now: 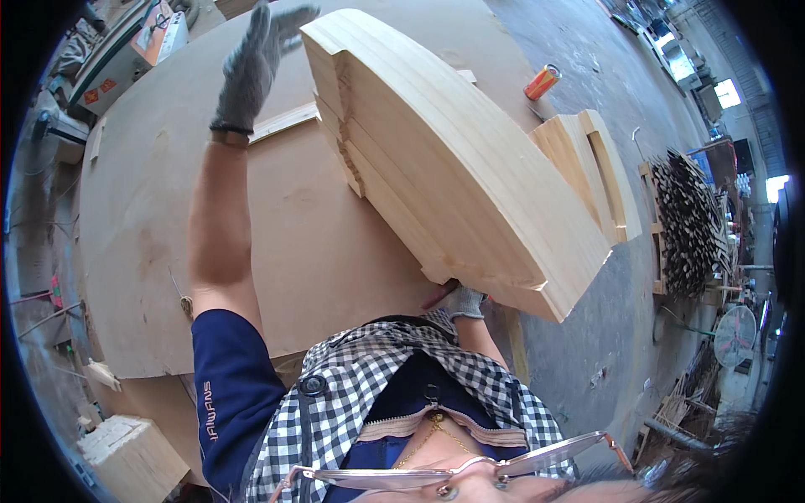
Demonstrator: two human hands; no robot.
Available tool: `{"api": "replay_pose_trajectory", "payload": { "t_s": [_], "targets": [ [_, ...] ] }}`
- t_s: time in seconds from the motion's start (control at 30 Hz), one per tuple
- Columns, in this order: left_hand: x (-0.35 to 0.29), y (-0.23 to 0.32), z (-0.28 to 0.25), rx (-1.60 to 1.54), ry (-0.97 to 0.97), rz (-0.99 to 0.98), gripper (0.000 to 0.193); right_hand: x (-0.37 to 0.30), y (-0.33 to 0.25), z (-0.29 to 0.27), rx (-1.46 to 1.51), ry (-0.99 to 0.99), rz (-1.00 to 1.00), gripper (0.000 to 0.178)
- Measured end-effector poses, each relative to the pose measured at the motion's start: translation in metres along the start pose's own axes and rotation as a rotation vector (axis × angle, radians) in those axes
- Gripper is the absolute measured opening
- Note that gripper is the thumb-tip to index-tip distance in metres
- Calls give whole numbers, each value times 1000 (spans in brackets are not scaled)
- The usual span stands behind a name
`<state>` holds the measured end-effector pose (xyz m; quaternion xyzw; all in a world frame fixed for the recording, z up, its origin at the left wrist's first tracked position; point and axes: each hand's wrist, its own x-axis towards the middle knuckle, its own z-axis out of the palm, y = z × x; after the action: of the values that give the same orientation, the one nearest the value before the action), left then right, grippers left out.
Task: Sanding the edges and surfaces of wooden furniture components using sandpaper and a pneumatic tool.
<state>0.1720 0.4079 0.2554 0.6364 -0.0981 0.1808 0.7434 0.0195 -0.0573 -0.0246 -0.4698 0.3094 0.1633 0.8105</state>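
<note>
A thick pale wooden panel (pixel 453 159) with one curved edge and stepped cut-outs stands tilted over the table, slanting from far middle to near right. My left hand (pixel 249 77), in a grey glove, is beside the panel's far end with its fingers stretched out and apart; nothing shows in it. Below the panel's near end is my right hand (pixel 464 303), gloved too, close against the wood. Its fingers are mostly hidden, so its grip cannot be made out. A dark reddish-brown piece (pixel 440 294) shows beside that hand, too little to name.
The brown board table (pixel 151 251) spreads under my arms. A flat wood strip (pixel 285 122) lies near my left wrist. Beyond the panel are another slotted wooden piece (pixel 594 176) and an orange can (pixel 543 82). Stacked sticks (pixel 688 222) and a fan (pixel 735 337) stand at right.
</note>
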Motion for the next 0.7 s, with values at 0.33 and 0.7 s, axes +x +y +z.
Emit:
{"api": "replay_pose_trajectory", "payload": {
  "t_s": [0.33,0.7],
  "targets": [
    [-76,-142,23,1027,-62,80,42,-24,-16,-5,21,30,24,46],
    [-93,-126,48,1148,-147,-15,24,-19,-6,0,23,22,36,49]
  ]
}}
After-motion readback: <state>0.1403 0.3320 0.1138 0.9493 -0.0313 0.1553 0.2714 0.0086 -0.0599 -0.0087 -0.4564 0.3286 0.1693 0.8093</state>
